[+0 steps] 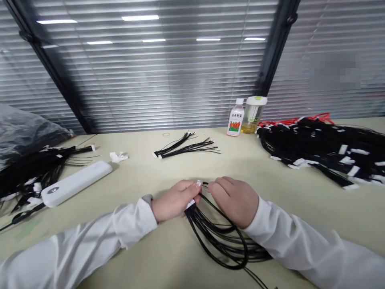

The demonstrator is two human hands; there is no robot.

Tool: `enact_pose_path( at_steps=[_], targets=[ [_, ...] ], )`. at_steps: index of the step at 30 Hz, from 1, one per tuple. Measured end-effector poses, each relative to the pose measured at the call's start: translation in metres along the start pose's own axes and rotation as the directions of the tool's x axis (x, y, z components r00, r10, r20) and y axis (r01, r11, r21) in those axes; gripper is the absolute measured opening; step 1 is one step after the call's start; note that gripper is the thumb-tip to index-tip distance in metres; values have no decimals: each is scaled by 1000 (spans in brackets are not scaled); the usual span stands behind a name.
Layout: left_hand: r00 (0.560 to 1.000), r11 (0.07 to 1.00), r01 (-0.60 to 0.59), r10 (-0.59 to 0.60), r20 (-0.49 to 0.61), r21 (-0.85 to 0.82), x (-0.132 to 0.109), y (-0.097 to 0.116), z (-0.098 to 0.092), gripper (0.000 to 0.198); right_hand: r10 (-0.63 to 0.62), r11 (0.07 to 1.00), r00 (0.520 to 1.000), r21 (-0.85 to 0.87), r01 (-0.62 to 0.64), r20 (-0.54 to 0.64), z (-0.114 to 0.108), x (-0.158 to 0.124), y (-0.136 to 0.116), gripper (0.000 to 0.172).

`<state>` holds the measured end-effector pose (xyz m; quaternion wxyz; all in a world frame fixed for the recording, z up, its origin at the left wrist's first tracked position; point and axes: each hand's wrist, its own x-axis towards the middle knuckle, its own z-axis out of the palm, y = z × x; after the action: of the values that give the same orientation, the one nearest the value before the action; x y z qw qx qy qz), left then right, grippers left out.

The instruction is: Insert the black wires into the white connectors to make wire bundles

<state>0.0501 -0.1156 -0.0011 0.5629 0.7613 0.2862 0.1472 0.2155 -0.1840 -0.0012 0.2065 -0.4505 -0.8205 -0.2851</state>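
In the middle of the head view, a bundle of black cables (221,247) with a white wrap near its end loops down over the table. My left hand (177,200) is closed, pinching a small white piece (197,184) between thumb and fingers at the end of the bundle. My right hand (236,200) curls just to the right, its fingers closed on a black cable whose short end points toward the left hand. One cable makes a large loop below both hands. What lies under the right palm is hidden.
A white elongated device (76,182) lies left, beside a heap of black cables (51,164). Two small cable bundles (186,150) lie ahead. A drink bottle (235,117) and a lidded jug (254,115) stand at the back. A large black cable pile (319,144) covers the right.
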Motion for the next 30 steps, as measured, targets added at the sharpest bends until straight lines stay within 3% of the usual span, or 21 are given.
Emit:
enact_pose_path(
  at_steps=[5,11,15,19,24,30],
  targets=[
    [1000,999,16,-16,-10,-33,0,2,1,52,10,1000,1000,14,-10,7,-1,3,0,23],
    [997,1000,-2,0,-71,-25,2,1,2,51,184,964,969,160,-211,167,1,3,2,30],
    [995,999,0,-4,-102,-32,1,2,4,50,244,941,948,185,-282,207,2,4,0,28],
    [989,999,31,-36,-141,-38,3,1,5,49,259,943,937,149,-298,237,-2,5,-1,27],
    [983,977,6,-45,-177,-215,6,-6,1,47,267,927,936,204,-314,228,-7,4,3,27],
    [993,996,8,-18,-113,-89,2,-2,1,49,222,957,957,147,-251,189,-3,2,6,29]
  ],
)
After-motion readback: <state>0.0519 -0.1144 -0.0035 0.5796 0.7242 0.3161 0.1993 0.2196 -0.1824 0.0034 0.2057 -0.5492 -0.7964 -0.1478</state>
